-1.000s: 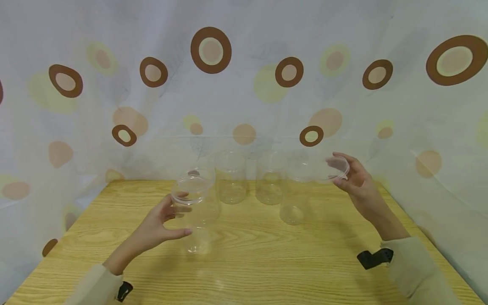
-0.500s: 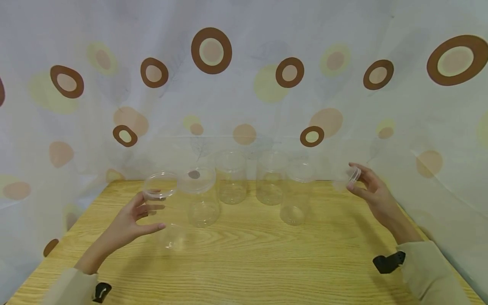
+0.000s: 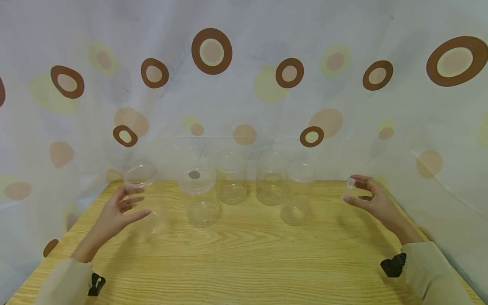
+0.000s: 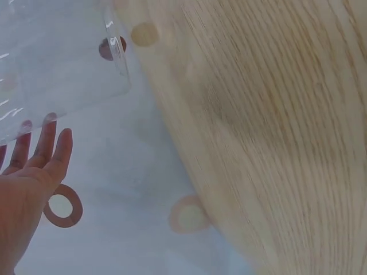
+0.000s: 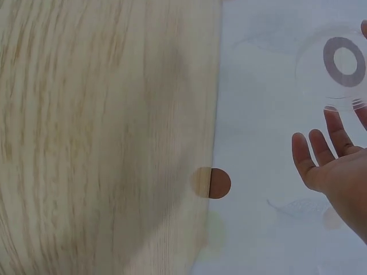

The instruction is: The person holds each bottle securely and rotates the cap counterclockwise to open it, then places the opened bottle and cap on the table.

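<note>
At the left of the head view, my left hand [image 3: 111,214] grips a clear plastic jar [image 3: 151,198], thumb on its near side and fingers on its far side. The jar's round mouth faces up. In the left wrist view, fingertips touch the wall of this jar [image 4: 63,63]. Over on the right, my right hand [image 3: 375,203] pinches a clear round lid [image 3: 347,189] between thumb and fingers, held on edge. In the right wrist view the thin rim of the lid [image 5: 339,103] shows at the fingertips.
Several more clear jars stand upright on the wooden table [image 3: 244,267]: a front left jar [image 3: 202,201], two back jars [image 3: 231,180], and a right jar [image 3: 298,197]. A white curtain [image 3: 244,101] with ring patterns hangs behind and along both sides.
My left hand has carried the jar left and farther back, away from the standing jars. My right hand has moved right and down, turning the lid from slanted to edge-on.
</note>
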Demonstrator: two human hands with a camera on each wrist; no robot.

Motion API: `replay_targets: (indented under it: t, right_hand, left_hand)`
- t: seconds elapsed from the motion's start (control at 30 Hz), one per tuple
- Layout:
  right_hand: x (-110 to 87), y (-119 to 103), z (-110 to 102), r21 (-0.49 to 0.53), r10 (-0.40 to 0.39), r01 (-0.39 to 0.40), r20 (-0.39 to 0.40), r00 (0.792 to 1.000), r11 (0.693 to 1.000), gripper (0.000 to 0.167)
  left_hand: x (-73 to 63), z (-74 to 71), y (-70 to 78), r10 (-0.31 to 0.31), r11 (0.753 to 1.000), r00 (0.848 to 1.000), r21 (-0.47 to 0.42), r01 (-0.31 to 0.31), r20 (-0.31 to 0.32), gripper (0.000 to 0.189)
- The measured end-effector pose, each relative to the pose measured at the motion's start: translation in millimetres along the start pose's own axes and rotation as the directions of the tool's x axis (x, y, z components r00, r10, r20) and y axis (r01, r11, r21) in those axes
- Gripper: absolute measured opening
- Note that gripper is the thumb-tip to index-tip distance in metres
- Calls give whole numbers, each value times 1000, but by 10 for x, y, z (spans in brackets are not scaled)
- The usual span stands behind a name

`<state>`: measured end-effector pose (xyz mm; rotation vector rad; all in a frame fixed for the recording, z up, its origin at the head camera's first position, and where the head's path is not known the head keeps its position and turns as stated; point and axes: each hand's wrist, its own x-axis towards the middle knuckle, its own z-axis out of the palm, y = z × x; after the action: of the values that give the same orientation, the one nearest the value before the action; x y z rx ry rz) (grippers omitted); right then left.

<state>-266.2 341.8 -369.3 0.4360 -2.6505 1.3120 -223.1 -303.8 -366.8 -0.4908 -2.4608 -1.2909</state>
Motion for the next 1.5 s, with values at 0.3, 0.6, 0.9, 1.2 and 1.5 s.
replay_targets:
  t: [0.3, 0.6, 0.9, 1.2, 1.5]
  right_hand:
    - [12, 73, 34, -94, -2, 12, 107, 994, 995, 70]
    - [30, 197, 110, -289, -45, 98, 183, 982, 952, 67]
    - [9, 280, 177, -394, 13, 87, 244, 970, 915, 68]
    - [11, 296, 237, -453, 71, 66, 279, 958, 889, 67]
    - [-3, 322, 266, -468, 70, 74, 284, 956, 881, 67]
  left_hand:
    - [56, -35, -99, -87, 993, 996, 83, 89, -28, 56]
    - [76, -22, -181, -150, 988, 989, 26, 150, -11, 67]
    - [95, -17, -243, -179, 984, 984, -13, 179, 10, 68]
    - [123, -22, -282, -232, 971, 971, -43, 234, 52, 72]
    - [108, -47, -303, -245, 969, 968, -25, 246, 57, 76]
